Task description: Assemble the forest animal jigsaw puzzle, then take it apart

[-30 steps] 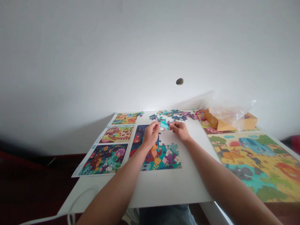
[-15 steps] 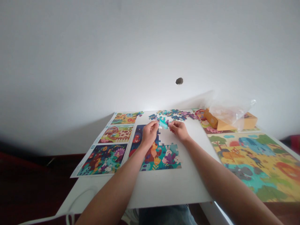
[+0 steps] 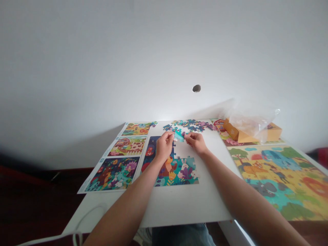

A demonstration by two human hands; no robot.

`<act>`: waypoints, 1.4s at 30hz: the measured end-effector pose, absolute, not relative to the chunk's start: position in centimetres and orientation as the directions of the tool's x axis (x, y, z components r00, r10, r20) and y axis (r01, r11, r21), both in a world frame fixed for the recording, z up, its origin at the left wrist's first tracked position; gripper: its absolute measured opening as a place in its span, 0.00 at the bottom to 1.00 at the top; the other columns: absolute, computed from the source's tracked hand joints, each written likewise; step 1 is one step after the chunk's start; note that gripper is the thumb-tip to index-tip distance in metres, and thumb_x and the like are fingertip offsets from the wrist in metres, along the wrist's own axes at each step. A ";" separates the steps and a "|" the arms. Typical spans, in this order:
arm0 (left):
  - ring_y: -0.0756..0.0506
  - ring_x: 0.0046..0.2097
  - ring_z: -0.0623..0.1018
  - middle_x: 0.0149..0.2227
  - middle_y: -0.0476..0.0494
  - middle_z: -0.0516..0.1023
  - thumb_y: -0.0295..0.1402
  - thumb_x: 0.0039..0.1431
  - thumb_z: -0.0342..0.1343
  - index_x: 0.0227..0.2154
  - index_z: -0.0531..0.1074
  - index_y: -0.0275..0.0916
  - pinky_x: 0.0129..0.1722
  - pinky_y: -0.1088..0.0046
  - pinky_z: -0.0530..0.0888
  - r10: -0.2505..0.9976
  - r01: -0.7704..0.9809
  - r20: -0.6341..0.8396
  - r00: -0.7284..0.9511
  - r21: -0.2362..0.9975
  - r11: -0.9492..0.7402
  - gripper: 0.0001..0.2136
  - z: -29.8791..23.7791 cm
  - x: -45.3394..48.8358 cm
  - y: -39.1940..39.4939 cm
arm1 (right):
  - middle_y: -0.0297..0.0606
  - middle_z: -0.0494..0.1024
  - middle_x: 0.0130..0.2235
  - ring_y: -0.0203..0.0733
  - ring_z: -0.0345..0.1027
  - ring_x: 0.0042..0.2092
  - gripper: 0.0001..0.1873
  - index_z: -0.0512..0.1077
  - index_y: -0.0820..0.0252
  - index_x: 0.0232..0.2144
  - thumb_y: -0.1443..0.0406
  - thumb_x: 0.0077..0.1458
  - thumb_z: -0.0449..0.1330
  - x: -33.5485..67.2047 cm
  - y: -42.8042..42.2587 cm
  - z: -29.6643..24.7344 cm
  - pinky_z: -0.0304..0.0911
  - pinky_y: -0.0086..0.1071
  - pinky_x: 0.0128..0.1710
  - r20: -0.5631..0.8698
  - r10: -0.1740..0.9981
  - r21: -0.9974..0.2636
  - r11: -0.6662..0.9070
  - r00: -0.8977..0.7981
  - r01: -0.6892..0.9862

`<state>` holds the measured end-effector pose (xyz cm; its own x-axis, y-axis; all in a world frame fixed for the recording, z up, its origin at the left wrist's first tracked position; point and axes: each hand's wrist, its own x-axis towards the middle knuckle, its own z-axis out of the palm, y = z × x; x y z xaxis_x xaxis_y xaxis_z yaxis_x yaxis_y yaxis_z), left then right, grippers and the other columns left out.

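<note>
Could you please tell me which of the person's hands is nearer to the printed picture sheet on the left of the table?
Left. The left hand is above the part-built jigsaw, closer to the printed picture sheet; the right hand lies farther away, on the left hand's far side.

Soft light on the jigsaw pieces (image 3: 188, 125), dim blurred corners

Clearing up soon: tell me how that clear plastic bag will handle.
The clear plastic bag looks thin and floppy, given its crumpled folds, so it will likely sag. It probably weighs little and may slip, as it only drapes over the cardboard box.
</note>
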<state>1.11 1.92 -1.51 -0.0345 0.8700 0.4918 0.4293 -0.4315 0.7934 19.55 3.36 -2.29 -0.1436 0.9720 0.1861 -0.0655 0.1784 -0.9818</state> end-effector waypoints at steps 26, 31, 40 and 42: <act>0.47 0.34 0.79 0.32 0.47 0.80 0.34 0.59 0.54 0.42 0.75 0.40 0.36 0.72 0.74 0.878 0.406 0.471 0.088 0.788 -0.463 0.10 -1.2 1.5 1.0 | 0.28 0.62 0.16 0.32 0.49 0.19 0.22 0.67 0.58 0.21 0.47 0.43 0.66 19.6 3.2 -2.1 0.40 0.30 0.20 0.139 0.977 -0.990 0.134 -0.160 -0.042; 0.45 0.37 0.80 0.35 0.45 0.81 0.34 0.60 0.53 0.48 0.75 0.41 0.38 0.72 0.74 0.872 0.396 0.467 0.147 0.780 -0.485 0.15 -1.1 1.4 0.9 | 0.28 0.60 0.17 0.32 0.48 0.19 0.23 0.65 0.58 0.19 0.47 0.47 0.63 19.7 3.3 -2.4 0.40 0.31 0.20 0.139 0.975 -0.990 0.133 -0.173 -0.047; 0.44 0.39 0.80 0.34 0.46 0.81 0.32 0.58 0.54 0.47 0.75 0.42 0.39 0.71 0.74 0.877 0.437 0.437 0.198 0.762 -0.479 0.14 -1.1 1.1 1.0 | 0.27 0.61 0.17 0.31 0.49 0.20 0.19 0.67 0.59 0.20 0.50 0.46 0.65 19.7 3.1 -2.2 0.42 0.30 0.21 0.161 0.974 -0.987 0.161 -0.156 -0.011; 0.44 0.39 0.80 0.34 0.46 0.81 0.31 0.58 0.53 0.46 0.74 0.41 0.40 0.72 0.73 0.879 0.444 0.431 0.206 0.759 -0.476 0.14 -1.0 1.1 1.0 | 0.27 0.60 0.17 0.31 0.49 0.20 0.19 0.67 0.59 0.20 0.50 0.46 0.64 19.7 3.1 -2.1 0.42 0.30 0.21 0.160 0.974 -0.987 0.163 -0.162 0.004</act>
